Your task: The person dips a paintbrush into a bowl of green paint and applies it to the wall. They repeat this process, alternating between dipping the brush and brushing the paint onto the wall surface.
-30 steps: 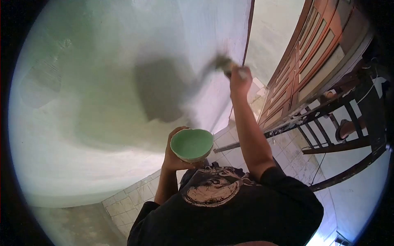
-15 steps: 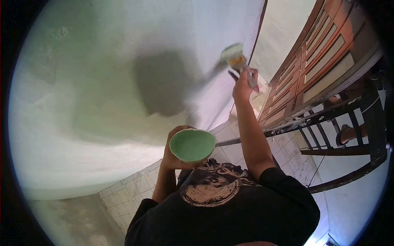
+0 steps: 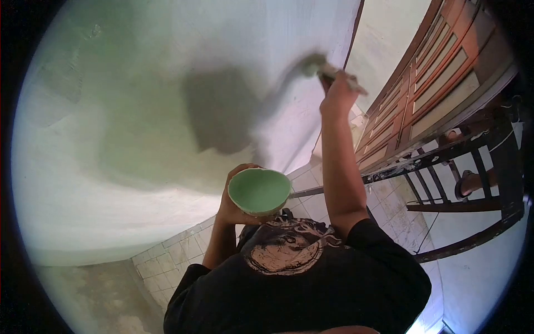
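Evidently painting is underway: the right hand (image 3: 337, 96) is gripping a brush (image 3: 318, 65) tight against the pale green wall (image 3: 167, 72), the left hand (image 3: 231, 207) is cupping the paint bowl (image 3: 259, 191) at chest height, likely awaiting the reload dip.

pale green wall (image 3: 139, 83), green paint in bowl (image 3: 259, 191), black printed shirt (image 3: 300, 278)

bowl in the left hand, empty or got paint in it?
Holds paint. The bowl, gripped by the left hand, shows a smooth green surface filling its inside nearly to the rim.
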### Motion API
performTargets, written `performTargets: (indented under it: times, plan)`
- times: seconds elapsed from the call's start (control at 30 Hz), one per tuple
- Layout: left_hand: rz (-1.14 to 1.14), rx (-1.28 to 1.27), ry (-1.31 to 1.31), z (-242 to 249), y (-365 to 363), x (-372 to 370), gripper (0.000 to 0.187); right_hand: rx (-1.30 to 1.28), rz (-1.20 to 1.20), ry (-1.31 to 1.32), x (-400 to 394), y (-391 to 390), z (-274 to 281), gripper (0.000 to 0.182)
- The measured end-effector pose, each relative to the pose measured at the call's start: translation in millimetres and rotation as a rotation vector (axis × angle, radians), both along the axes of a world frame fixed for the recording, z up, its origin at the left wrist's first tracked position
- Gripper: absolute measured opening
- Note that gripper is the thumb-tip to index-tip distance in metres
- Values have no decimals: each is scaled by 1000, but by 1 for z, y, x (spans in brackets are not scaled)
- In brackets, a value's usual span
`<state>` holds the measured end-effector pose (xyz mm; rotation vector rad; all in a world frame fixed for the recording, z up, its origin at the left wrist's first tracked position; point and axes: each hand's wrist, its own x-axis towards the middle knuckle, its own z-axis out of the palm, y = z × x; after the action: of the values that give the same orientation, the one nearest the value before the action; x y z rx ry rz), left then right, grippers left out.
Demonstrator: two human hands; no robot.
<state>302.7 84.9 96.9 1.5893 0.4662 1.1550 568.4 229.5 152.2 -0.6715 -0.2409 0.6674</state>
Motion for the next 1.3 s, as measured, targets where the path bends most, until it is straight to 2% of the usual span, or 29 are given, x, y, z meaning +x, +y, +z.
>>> performTargets:
  times: [0.07, 0.17, 0.23, 0.3, 0.33, 0.37, 0.43, 0.5, 0.53, 0.6, 0.63, 0.7, 0.73, 0.77, 0.83, 0.87, 0.93, 1.0, 1.1, 1.13, 1.17, 1.2, 1.27, 1.3]
  plan:
    - [-17, -4, -53, -10, 2, 0, 108, 246, -7, 42, 20, 4, 15, 24]
    - [-33, 50, 20, 5, 0, 5, 108, 413, -15, -86, 20, -12, 38, 22]
    - [-46, 79, 9, -1, 5, 4, 108, 47, -204, -714, 30, 11, -22, 23]
    - [-61, 109, -3, -4, 7, 2, 108, 157, 47, -88, 0, 5, -70, 22]
    - [-58, 62, -15, -5, 5, 3, 107, 140, 111, -48, -14, -10, -83, 25]
    - [-55, 16, -27, -6, 4, 3, 107, 75, 41, -63, -14, -6, -121, 21]
    - [-35, 35, -3, -5, 4, 3, 108, -236, 28, -215, -6, -12, -183, 15]
    - [-28, 67, 28, -6, 3, -2, 108, -454, -64, -460, 14, -17, -244, 9]
    - [-42, 6, 22, -11, 3, -6, 108, -427, -11, -249, 14, -29, -227, 8]
    - [-67, -18, 7, -10, 6, -6, 109, -471, 47, -9, 23, -29, -193, 6]
    - [-61, -16, -21, -9, 5, -4, 108, -446, 36, -16, 29, -20, -169, 6]
    - [-63, 14, -29, -9, 7, -4, 107, -391, -56, -193, 30, -6, -80, 8]
    - [-69, 23, -29, -5, 7, -3, 107, -352, -181, -240, 36, 12, -48, 10]
    - [-60, -7, -26, 0, 5, -2, 107, -314, -174, -352, 54, 30, -28, 11]
    - [-62, -42, -19, 4, 7, -2, 107, -98, -65, -199, 56, 20, 61, 16]
    - [-58, -20, -51, 3, 8, 0, 107, -3, -128, -218, 59, 23, 88, 16]
    - [-61, -30, -73, 3, 8, 5, 106, -211, -675, -1145, 87, 38, 109, 16]
    - [-109, 26, -23, 8, 11, 11, 106, 440, -1, -271, 67, 9, 165, 17]
    - [-135, 25, -62, 0, 15, 13, 106, 407, -13, -399, 60, 7, 138, 19]
    - [-147, 57, -52, -1, 17, 13, 106, 278, -89, -580, 60, 19, 95, 24]
    - [-150, -22, -68, 5, 12, 16, 106, 145, -169, -755, 58, 28, 50, 28]
    - [-148, -6, -74, 4, 12, 16, 106, 178, 9, -251, 38, 16, 34, 33]
    - [-152, -14, -53, 2, 11, 16, 106, -60, 29, -229, 31, 3, -33, 30]
    - [-127, 15, 6, 0, 11, 13, 107, -48, -15, -205, 31, 0, -66, 18]
